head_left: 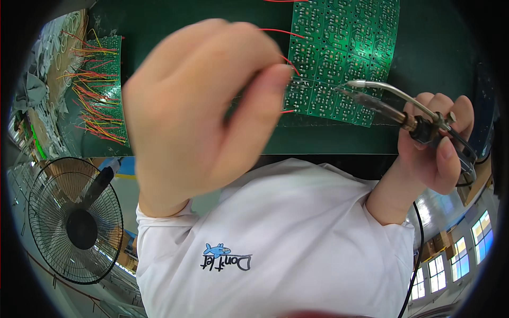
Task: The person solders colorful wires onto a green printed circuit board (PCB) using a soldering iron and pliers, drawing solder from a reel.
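Note:
My left hand (201, 106) is large and slightly blurred, held above the bench at the left edge of a green circuit board panel (344, 58). Its fingers are curled, with thumb and forefinger closed at the tips. From those fingertips a thin red wire (290, 64) runs to the panel's edge. My right hand (435, 143) grips a soldering iron (392, 110) with a curved metal feed tube (395, 90) clamped to it. The iron's tip points left, over the lower part of the panel. Whether it touches the board, I cannot tell.
On the left of the dark green bench (212, 10) lies another circuit board (108, 69) with many red and yellow wires. Crumpled grey cloth (40, 85) is beyond it. A black fan (79, 228) stands below the bench at left. A black cable (420, 244) hangs at right.

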`<state>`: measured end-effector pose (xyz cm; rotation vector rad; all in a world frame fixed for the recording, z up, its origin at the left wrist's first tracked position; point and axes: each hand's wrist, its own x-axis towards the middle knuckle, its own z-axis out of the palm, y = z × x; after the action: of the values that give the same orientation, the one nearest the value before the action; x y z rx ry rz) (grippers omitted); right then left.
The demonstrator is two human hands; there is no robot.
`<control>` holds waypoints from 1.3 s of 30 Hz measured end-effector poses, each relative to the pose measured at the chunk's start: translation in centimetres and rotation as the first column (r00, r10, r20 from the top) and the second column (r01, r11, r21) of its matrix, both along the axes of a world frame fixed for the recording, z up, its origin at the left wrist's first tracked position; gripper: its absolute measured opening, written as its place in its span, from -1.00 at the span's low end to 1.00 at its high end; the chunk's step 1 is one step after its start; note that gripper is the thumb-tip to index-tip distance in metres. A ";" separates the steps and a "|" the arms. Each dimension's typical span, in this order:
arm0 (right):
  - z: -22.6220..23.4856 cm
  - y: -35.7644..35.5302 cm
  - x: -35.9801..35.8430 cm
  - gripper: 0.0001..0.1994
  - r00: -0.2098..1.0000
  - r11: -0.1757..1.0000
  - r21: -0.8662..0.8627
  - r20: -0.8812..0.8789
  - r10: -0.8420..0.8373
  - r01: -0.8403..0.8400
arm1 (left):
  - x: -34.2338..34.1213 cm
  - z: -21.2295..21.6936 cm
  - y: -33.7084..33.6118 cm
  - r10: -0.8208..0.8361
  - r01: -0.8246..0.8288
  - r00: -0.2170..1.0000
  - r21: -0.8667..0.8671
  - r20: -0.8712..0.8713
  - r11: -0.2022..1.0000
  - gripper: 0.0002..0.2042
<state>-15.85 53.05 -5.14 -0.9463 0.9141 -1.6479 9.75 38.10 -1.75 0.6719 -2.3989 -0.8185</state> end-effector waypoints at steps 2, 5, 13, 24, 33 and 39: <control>0.5 -0.5 -0.2 -0.76 0.999 1.000 -0.020 -0.038 -0.008 0.007 | -0.4 -1.3 0.1 0.022 -0.021 0.999 0.033 -0.034 0.999 -0.98; 0.1 -1.0 -0.1 -0.74 0.999 0.999 0.026 -0.039 -0.022 0.023 | -0.3 -2.3 0.4 0.061 -0.055 0.997 0.133 -0.040 0.990 -0.96; -0.5 -1.6 0.8 -0.75 0.983 0.999 0.010 -0.180 0.041 -0.039 | -0.2 -2.8 0.0 0.120 -0.111 0.992 0.224 -0.027 0.968 -0.85; -0.6 -2.1 2.1 -0.73 0.933 1.000 -0.016 -0.359 -0.023 0.019 | 0.1 -2.9 -0.1 0.101 -0.101 0.995 0.192 0.007 0.976 -0.84; -0.6 -2.1 2.4 -0.73 0.910 0.999 -0.022 -0.411 -0.052 0.047 | 0.2 -3.4 -0.1 0.087 -0.080 0.996 0.185 -0.028 0.979 -0.85; -0.5 -2.0 2.3 -0.72 0.910 0.999 -0.016 -0.413 -0.042 0.039 | 0.0 -3.5 0.1 0.107 -0.102 0.994 0.143 -0.029 0.984 -0.85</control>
<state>-13.59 51.04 -5.68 -1.3206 1.2169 -1.5098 9.74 38.18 -5.21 0.8242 -2.2675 -0.9540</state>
